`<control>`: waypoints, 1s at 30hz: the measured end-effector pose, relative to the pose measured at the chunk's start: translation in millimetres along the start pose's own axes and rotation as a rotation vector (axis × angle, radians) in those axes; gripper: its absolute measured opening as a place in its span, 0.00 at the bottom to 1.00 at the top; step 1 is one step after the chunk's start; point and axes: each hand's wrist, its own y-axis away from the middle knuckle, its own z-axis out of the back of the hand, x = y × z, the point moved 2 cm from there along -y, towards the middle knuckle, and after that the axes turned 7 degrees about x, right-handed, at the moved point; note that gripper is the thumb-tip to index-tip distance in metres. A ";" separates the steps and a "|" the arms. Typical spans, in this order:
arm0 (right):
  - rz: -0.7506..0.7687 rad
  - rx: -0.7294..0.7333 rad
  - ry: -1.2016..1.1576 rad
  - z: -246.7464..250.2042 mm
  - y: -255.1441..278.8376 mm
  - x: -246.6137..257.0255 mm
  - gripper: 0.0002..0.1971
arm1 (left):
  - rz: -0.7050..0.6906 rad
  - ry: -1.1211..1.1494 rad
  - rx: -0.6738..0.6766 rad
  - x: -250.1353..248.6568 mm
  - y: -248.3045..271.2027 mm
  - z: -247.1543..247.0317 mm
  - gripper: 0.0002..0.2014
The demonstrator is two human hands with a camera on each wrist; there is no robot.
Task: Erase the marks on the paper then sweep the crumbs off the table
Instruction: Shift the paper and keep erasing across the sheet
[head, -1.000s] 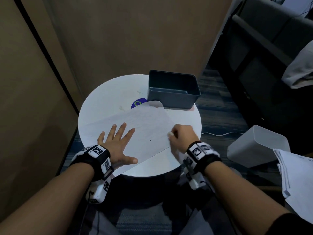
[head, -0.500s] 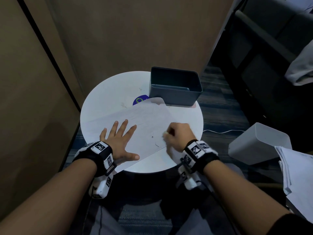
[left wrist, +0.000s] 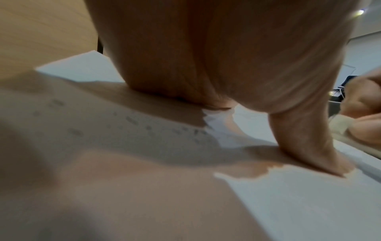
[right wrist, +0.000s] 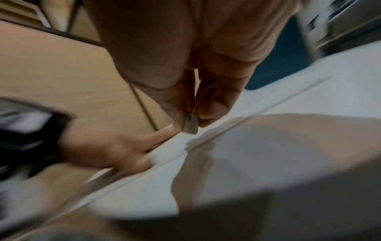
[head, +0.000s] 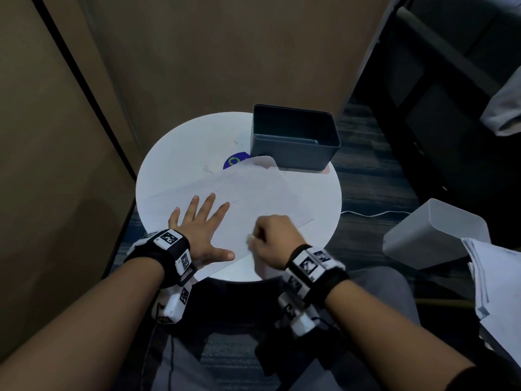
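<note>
A white sheet of paper lies slanted across the round white table. My left hand lies flat on the sheet's near left part with fingers spread, and its thumb presses the paper. My right hand pinches a small pale eraser between thumb and fingers, its tip down on the paper near the sheet's near edge. The eraser shows as a pale dot at my fingertips in the head view. Faint print shows on the paper; any pencil marks under my right hand are hidden.
A dark grey bin stands at the table's far right edge. A blue round sticker peeks out beside the paper's curled far corner. On the floor to the right sit a white bin and a stack of papers. Brown panels stand left and behind.
My right hand has slid left along the paper's near edge with the eraser and now covers the small dark marks seen earlier. The left hand stays flat on the sheet.
</note>
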 end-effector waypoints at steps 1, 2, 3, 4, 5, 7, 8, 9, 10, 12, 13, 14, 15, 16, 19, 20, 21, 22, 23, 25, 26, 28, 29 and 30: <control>0.018 0.041 0.017 -9.6 2.8 6.8 0.09 | 0.004 -0.004 0.003 -0.5 0.0 -0.1 0.60; 0.010 0.053 0.024 -13.7 3.9 5.9 0.09 | 0.009 -0.009 0.001 -0.9 -0.1 0.2 0.59; -0.014 0.037 0.010 -10.7 4.3 0.5 0.09 | 0.013 -0.014 -0.002 -0.8 -0.7 0.1 0.59; -0.056 0.006 -0.006 -4.4 2.6 -11.0 0.09 | 0.013 -0.020 -0.003 -0.9 -1.3 0.0 0.59; -0.110 -0.031 -0.014 4.8 1.6 -23.4 0.10 | 0.009 -0.021 -0.004 -0.9 -1.8 -0.5 0.59; -0.206 -0.099 0.008 22.7 -0.1 -40.3 0.10 | 0.000 -0.008 -0.006 -0.6 -0.8 -2.6 0.60; -0.214 -0.127 0.013 25.9 -0.6 -40.2 0.09 | -0.002 -0.001 -0.006 -0.4 0.4 -3.6 0.60; -0.176 -0.131 0.008 24.9 -1.7 -31.9 0.08 | -0.003 0.004 -0.010 0.1 1.0 -4.3 0.60; -0.109 -0.103 0.006 18.9 -3.0 -18.5 0.08 | -0.003 0.007 -0.013 0.5 1.1 -4.4 0.61; -0.003 0.008 -0.004 -4.7 -4.1 9.3 0.07 | -0.004 0.007 -0.018 0.7 1.2 -3.3 0.60; 0.016 0.061 -0.005 -15.3 -3.1 18.5 0.07 | -0.002 0.004 -0.017 0.8 1.1 -2.4 0.60; 0.015 0.089 -0.001 -21.0 -2.3 20.2 0.07 | -0.002 0.002 -0.014 0.3 1.0 -1.9 0.60; -0.009 0.086 0.000 -19.7 -3.2 14.9 0.07 | -0.003 0.002 -0.012 0.0 0.4 -1.0 0.61; -0.044 0.054 0.004 -12.3 -4.7 4.7 0.07 | -0.006 0.002 -0.011 -0.4 -0.3 -0.5 0.61; -0.205 -0.073 0.008 21.6 -9.1 -34.5 0.09 | -0.007 0.000 -0.004 -0.3 -0.9 -1.0 0.61; -0.224 -0.089 0.024 28.9 -9.1 -39.9 0.08 | -0.009 0.002 0.002 -0.5 0.0 -2.1 0.61; -0.211 -0.097 0.043 31.6 -9.7 -37.7 0.08 | -0.011 0.002 0.005 0.0 0.8 -2.7 0.61; -0.173 -0.087 0.055 29.7 -10.2 -28.1 0.07 | -0.009 0.005 0.007 0.7 1.1 -3.1 0.61; -0.128 -0.058 0.052 22.2 -11.5 -16.1 0.06 | -0.007 0.009 0.009 0.9 0.9 -2.9 0.61; -0.052 0.032 0.017 -1.0 -11.4 7.5 0.07 | -0.006 0.003 0.001 0.2 0.4 -1.0 0.61; -0.030 0.071 0.013 -10.5 -10.0 15.0 0.08 | -0.005 0.001 -0.008 0.1 0.4 -0.4 0.60; -0.048 0.069 0.025 -13.8 -9.0 11.9 0.08 | -0.007 0.001 -0.015 -0.9 0.3 0.5 0.60; -0.078 0.037 0.032 -8.1 -10.7 3.0 0.08 | -0.007 0.000 -0.012 -1.1 -0.6 0.6 0.60; -0.119 0.005 0.035 0.1 -11.8 -7.1 0.08 | -0.002 0.001 -0.006 -1.4 -1.2 0.5 0.60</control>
